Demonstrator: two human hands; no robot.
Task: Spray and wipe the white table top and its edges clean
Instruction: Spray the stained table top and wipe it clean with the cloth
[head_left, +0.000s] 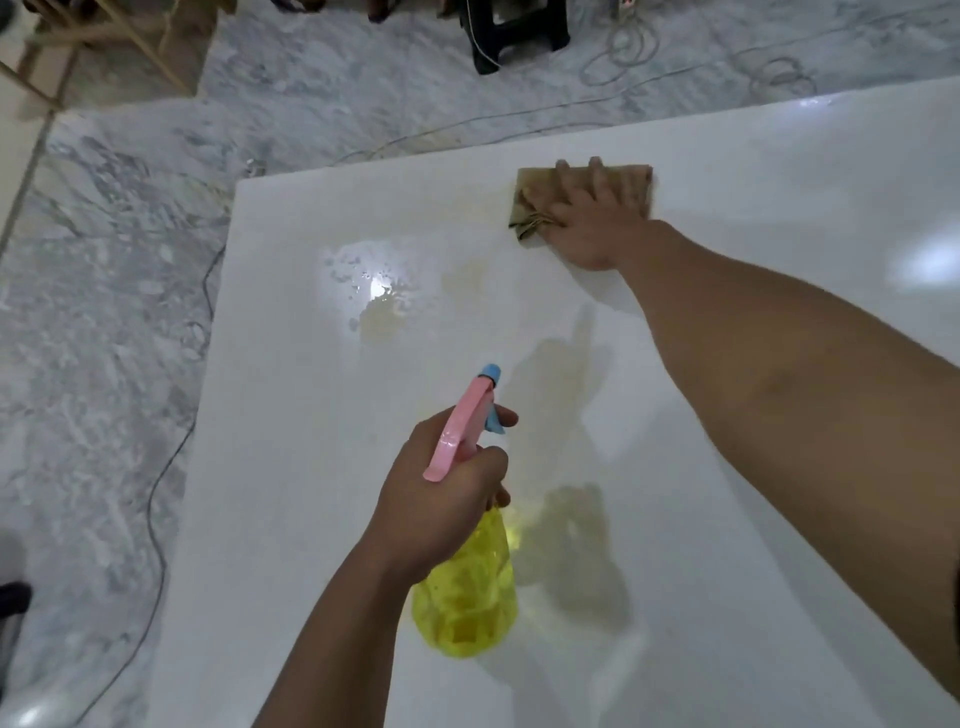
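Observation:
The white table top (291, 493) fills most of the view, its far left corner at upper centre. My left hand (441, 499) grips a yellow spray bottle (467, 592) with a pink and blue trigger head, held above the table and pointing away from me. My right hand (597, 218) lies flat on a brown cloth (530, 192) pressed against the table near its far edge. A wet patch of spray droplets (369, 291) glistens on the top, left of the cloth.
Grey marble floor (104, 312) surrounds the table on the left and beyond. A thin cable (166, 499) trails along the floor by the table's left edge. A black stool (514, 31) and wooden furniture legs (104, 41) stand at the far side.

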